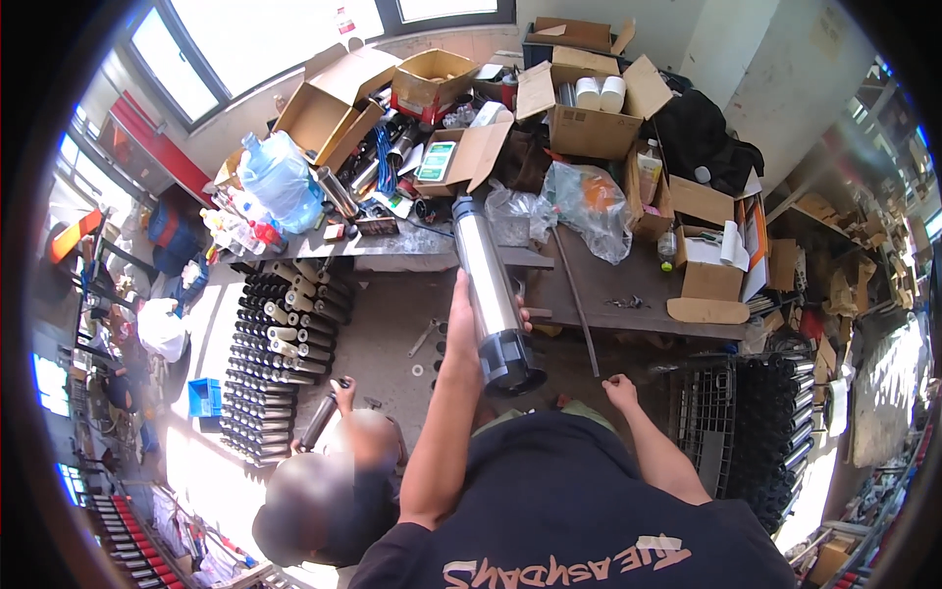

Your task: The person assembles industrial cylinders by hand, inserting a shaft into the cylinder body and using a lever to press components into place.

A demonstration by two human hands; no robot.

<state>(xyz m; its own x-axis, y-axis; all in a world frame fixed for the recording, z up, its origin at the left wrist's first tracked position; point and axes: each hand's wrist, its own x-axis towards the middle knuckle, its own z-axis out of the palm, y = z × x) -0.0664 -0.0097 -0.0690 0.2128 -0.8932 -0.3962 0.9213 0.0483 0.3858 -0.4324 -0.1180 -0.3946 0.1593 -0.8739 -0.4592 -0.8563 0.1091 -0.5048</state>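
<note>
My left hand [463, 319] is wrapped round a long silver metal cylinder [488, 278] with dark end fittings. The cylinder stands tilted in front of my chest, its wider black end low and toward me. My right hand [620, 391] is off to the right, its fingers curled together. Close beside its fingertips is the near end of a thin dark rod [577, 304], which slants across the workbench [638, 304] and past its front edge. Whether my fingers touch the rod, or hold something small, I cannot make out.
Cardboard boxes [594, 128], a large clear water bottle [282, 177] and plastic bags [592, 211] crowd the bench. Rows of cylinders [265, 363] stand on the left, more black ones [775, 422] on the right. A co-worker at lower left holds a dark cylinder [319, 420].
</note>
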